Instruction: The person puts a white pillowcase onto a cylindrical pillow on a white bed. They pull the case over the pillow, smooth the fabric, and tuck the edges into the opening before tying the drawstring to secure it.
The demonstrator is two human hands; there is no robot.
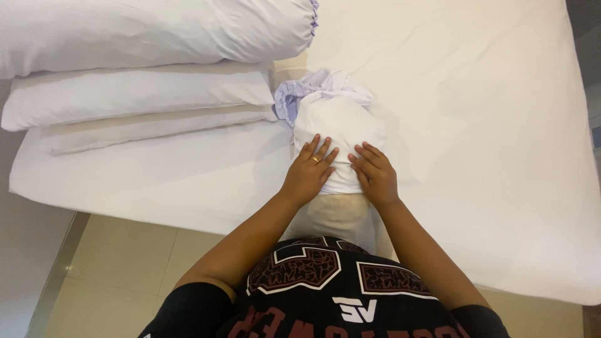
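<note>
Both hands lie flat, fingers spread, pressing on a white pillow (338, 128) that stands at the near edge of the bed (488, 125). The left hand (308, 170), with a ring, and the right hand (375, 172) sit side by side on the bunched pillowcase (313, 84), which is gathered at the far end. Folded white bedding (138, 94) is stacked to the left.

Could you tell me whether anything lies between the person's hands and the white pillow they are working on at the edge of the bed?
Nothing visible does. The left hand and the right hand both rest flat on the white pillow, side by side, at the edge of the bed. The stacked pillows lie off to the left, clear of the hands.
</note>
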